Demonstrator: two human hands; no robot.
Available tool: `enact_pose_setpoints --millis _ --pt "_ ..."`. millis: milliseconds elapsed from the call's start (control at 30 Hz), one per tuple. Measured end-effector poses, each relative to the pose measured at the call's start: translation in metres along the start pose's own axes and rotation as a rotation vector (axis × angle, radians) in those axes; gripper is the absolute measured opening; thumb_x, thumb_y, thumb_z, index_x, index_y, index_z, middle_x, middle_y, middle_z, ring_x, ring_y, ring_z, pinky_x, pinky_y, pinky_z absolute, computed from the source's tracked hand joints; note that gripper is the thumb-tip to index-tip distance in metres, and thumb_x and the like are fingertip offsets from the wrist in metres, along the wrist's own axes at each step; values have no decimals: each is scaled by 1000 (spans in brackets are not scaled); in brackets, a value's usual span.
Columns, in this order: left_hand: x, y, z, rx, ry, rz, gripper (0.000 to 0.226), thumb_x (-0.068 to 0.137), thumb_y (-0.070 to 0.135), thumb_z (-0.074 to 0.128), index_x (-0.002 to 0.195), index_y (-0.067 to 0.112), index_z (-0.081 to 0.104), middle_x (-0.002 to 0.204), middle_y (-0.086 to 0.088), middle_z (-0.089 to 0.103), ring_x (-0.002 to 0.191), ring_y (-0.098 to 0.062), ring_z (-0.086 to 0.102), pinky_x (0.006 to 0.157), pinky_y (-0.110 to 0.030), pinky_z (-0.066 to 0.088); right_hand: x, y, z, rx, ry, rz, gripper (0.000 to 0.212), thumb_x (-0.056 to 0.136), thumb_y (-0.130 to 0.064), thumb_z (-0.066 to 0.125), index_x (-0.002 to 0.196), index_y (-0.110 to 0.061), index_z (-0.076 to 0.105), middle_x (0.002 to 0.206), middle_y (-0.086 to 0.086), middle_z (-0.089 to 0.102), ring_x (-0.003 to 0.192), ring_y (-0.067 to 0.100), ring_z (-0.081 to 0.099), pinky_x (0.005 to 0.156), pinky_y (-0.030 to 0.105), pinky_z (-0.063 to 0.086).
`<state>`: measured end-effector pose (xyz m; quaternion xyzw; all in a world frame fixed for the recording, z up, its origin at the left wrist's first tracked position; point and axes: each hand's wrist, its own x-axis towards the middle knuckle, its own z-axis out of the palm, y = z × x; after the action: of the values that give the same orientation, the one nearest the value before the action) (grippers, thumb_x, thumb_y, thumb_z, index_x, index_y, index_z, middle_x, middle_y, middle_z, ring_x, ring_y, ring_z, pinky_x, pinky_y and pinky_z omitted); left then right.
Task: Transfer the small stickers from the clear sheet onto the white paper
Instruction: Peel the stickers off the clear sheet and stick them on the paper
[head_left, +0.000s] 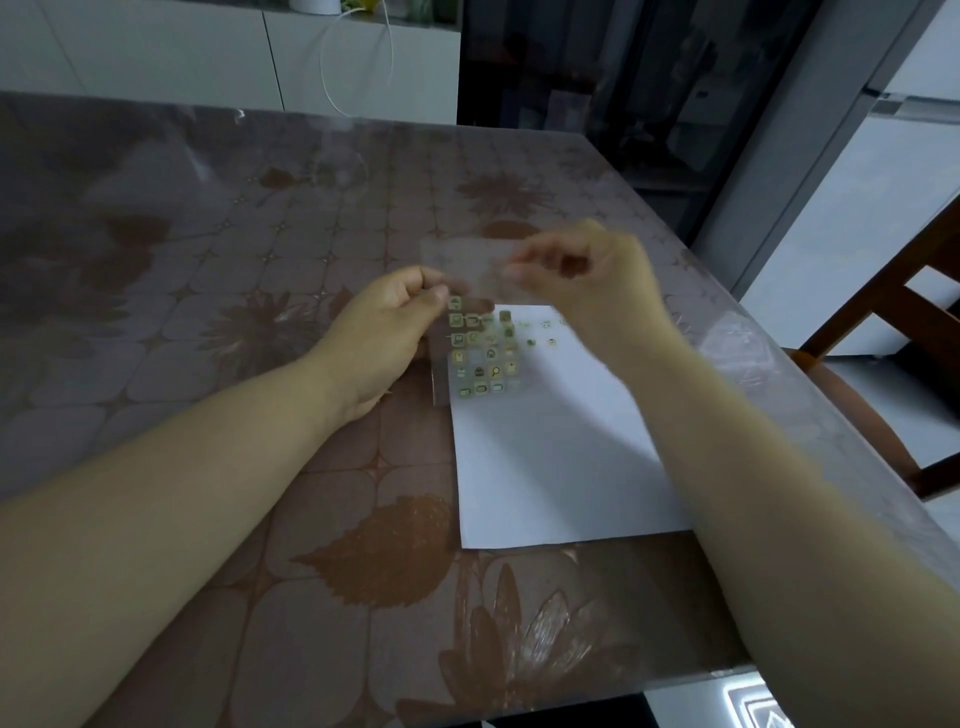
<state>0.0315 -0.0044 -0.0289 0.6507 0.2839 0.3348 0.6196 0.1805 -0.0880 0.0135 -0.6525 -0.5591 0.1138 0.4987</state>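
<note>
Clear plastic, the sticker sheet (467, 270), hangs over the far left corner of the white paper (550, 457), which lies flat on the brown flowered table (208, 260). The left hand (382, 338) pinches the sheet's left edge, and the right hand (587, 280), a little blurred, pinches its upper part. Small green stickers (480, 358) fill its lower half, and a few loose stickers (551, 342) sit on the paper just beside it.

The stickers (480, 371) are too small to read; right hand (597, 280) blurred.
</note>
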Motion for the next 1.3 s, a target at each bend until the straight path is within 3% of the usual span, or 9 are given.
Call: enact_pose_setpoints --millis 67,133,200,300,400,600,800,1100,1300 --pt "1 0 -1 -18 88 8 25 98 12 37 88 18 60 86 0 71 78 -13 67 70 -28 53 3 5 -27 19 -63 186 16 80 -17 70 66 -25 66 46 -17 52 40 -4 44 47 7 36" --pt "4 -1 -3 -4 191 26 27 98 10 36 86 18 58 75 5 72 72 -10 67 63 -24 53 6 16 -47 -86 -174 346 24 80 -26 69 56 -29 66 37 -17 46 35 0 40 48 13 38" --pt "7 -1 -7 10 272 42 29 98 10 35 83 20 57 63 11 69 64 -6 65 59 -21 52 7 29 -55 -182 -239 443 8 76 -31 71 70 -25 73 46 -15 51 45 3 44 57 21 41" --pt "8 0 -9 32 320 53 30 98 10 35 81 21 58 63 8 66 61 -6 62 57 -21 50 8 37 -53 -231 -300 528 11 77 -29 72 83 -19 73 63 -8 62 58 10 52 60 26 46" --pt "7 1 -6 19 294 41 29 99 10 34 84 19 57 57 11 67 56 -2 63 50 -17 49 6 36 -50 -253 -329 521 6 77 -27 72 74 -22 73 51 -8 58 52 13 48 52 24 43" --pt "6 2 -6 21 281 49 28 99 8 33 86 17 56 55 15 66 55 1 63 47 -14 47 6 34 -43 -276 -322 508 6 77 -24 72 77 -19 73 67 -1 62 54 13 49 52 23 40" --pt "6 0 -7 28 287 52 28 99 9 34 84 18 57 56 14 67 55 0 63 48 -16 48 6 36 -41 -327 -296 520 6 77 -26 73 76 -20 71 67 0 60 53 16 49 49 23 40" --pt "7 -1 -9 48 286 47 29 98 11 35 83 21 58 78 -2 67 65 -7 65 55 -21 52 7 36 -36 -265 -202 582 9 70 -16 77 68 -19 69 69 2 61 55 17 49 52 24 42" --pt "5 1 -7 28 278 45 28 99 10 34 85 19 57 61 11 69 59 -3 65 51 -17 50 6 35 -38 -230 -201 598 11 71 -18 77 72 -20 66 69 -2 60 55 15 49 53 23 42"
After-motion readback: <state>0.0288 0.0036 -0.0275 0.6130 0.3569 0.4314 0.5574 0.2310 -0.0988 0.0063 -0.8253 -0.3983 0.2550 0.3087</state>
